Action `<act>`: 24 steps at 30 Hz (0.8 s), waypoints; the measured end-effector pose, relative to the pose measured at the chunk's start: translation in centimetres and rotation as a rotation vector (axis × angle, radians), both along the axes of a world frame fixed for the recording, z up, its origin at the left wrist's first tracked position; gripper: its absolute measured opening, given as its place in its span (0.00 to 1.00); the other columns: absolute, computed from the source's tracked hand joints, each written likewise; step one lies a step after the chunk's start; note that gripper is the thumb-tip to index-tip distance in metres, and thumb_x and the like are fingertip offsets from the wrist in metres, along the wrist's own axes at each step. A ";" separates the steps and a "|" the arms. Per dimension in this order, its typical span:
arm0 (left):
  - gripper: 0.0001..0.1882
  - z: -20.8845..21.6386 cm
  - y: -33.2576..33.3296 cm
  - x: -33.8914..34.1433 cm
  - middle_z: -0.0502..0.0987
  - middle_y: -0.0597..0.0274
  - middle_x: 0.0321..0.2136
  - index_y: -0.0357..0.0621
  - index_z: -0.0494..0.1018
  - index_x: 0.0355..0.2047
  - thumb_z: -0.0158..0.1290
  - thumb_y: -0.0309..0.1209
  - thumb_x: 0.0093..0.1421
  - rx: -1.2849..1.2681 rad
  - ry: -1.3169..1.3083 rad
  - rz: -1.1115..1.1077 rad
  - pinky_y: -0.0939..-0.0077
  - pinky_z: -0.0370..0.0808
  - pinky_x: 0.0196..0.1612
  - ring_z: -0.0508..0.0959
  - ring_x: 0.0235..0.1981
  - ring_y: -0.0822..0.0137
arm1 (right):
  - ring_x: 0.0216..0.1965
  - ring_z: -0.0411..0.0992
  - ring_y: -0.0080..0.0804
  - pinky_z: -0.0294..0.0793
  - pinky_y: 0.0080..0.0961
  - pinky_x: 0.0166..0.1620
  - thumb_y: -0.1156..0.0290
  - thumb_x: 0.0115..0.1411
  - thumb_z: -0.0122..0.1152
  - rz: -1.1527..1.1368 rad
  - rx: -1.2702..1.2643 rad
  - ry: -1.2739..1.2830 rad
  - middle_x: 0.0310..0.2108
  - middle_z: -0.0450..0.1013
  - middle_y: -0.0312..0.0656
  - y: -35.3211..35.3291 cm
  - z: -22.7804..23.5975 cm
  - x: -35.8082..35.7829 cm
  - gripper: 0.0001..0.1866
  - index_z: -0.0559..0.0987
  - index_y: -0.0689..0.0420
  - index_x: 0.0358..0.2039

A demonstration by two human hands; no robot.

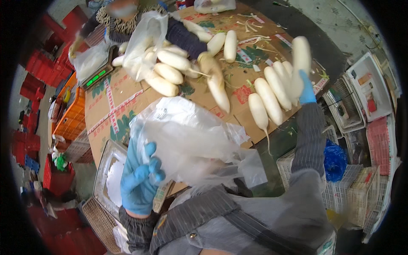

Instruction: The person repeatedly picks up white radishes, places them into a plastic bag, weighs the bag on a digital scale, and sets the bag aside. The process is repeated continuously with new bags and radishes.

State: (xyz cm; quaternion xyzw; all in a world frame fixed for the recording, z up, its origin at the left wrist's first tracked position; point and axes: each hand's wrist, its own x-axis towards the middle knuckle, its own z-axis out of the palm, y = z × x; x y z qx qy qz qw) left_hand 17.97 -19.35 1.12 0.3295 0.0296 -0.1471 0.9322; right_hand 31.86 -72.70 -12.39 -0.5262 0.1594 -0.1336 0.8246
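Note:
My left hand [142,182], in a blue glove, has its fingers closed on the edge of a clear plastic bag [191,140], which spreads in front of my body. At the right, my blue-gloved right hand [307,89] grips a white radish [301,55], raised upright and slightly blurred. Below that hand, several white radishes [267,100] lie side by side at the cardboard's right edge. Across the table, a co-worker's gloved hand [209,63] is on another radish [219,91]. A pile of radishes [163,85] lies next to the co-worker's plastic bag [148,38].
Flattened cardboard [127,91] covers the table. A scale [95,78] with a green display stands at the left, near an orange crate [70,114]. Red crates [46,59] stack farther left. White baskets [340,187] and a blue bag [335,160] are at my right.

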 end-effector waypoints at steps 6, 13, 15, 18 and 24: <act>0.43 0.5 -1.7 0.6 0.67 0.52 0.56 0.46 0.42 0.67 0.48 0.17 0.53 0.057 0.004 -0.055 0.75 0.76 0.37 0.72 0.36 0.68 | 0.54 0.65 0.32 0.65 0.31 0.56 0.58 0.60 0.53 0.544 0.049 -0.511 0.53 0.66 0.43 18.7 9.3 -10.3 0.28 0.65 0.61 0.57; 0.43 2.7 -0.2 -1.1 0.61 0.49 0.59 0.30 0.40 0.65 0.44 0.12 0.48 0.082 -0.084 -0.013 0.91 0.64 0.19 0.65 0.22 0.80 | 0.53 0.66 0.29 0.66 0.31 0.55 0.70 0.56 0.60 0.685 -0.711 0.547 0.51 0.69 0.42 29.8 4.2 -7.2 0.22 0.72 0.61 0.51; 0.42 2.5 0.8 -1.3 0.60 0.49 0.60 0.29 0.41 0.65 0.45 0.14 0.49 0.029 -0.088 0.011 0.90 0.63 0.18 0.65 0.22 0.80 | 0.48 0.69 0.28 0.69 0.27 0.51 0.73 0.57 0.59 0.493 -0.851 -0.077 0.46 0.72 0.41 30.3 -0.1 -8.5 0.16 0.75 0.62 0.46; 0.43 2.3 1.2 -2.0 0.65 0.50 0.56 0.30 0.41 0.65 0.49 0.16 0.50 0.120 -0.117 0.033 0.89 0.64 0.19 0.65 0.21 0.79 | 0.40 0.71 0.25 0.70 0.21 0.46 0.69 0.61 0.56 0.864 -0.533 -0.299 0.35 0.75 0.40 25.5 4.9 -10.0 0.11 0.79 0.62 0.38; 0.46 1.7 1.1 -3.1 0.75 0.53 0.39 0.38 0.47 0.66 0.60 0.26 0.49 0.471 -0.163 0.053 0.81 0.74 0.31 0.76 0.31 0.68 | 0.42 0.71 0.43 0.71 0.38 0.46 0.65 0.51 0.66 -0.066 -1.704 0.389 0.42 0.72 0.50 12.7 -4.3 -8.1 0.24 0.74 0.59 0.48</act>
